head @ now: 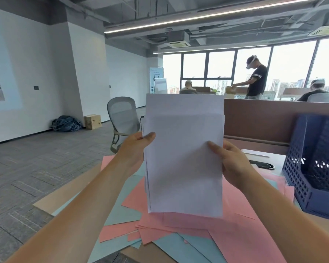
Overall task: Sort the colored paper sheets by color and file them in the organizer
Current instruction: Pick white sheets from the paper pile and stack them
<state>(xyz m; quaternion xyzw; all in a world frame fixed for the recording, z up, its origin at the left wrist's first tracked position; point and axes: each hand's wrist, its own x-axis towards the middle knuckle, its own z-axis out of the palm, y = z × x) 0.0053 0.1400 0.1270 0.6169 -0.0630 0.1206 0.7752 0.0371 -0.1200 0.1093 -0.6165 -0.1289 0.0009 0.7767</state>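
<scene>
Up in front of the view, a stack of white paper sheets (184, 158) stands upright in the air, its long axis vertical and its broad face turned toward the wearer. The left hand (139, 149) grips the left long edge with the thumb laid on the front face. The right hand (234, 164) grips the right long edge the same way, with its fingers hidden behind the paper. The sheets are not squared: those at the back rise above the front sheet at the top, and several edges show staggered down the left side. The short bottom edge hangs over a loose spread of pink paper sheets (235, 240); I cannot tell whether it touches them.

The pink sheets lie fanned at mixed angles over pale blue paper sheets (118, 205) on the light wooden tabletop (65, 192). Some blue corners jut past the tabletop's left edge, which runs diagonally. Beyond that edge lies open carpeted floor (36, 158), with a grey mesh office chair (123, 118) near the far corner. A brown partition panel (264, 118) closes the far side. A dark blue perforated plastic organizer (311, 168) stands at the right, near the right hand but apart from it, its slots open toward the wearer.
</scene>
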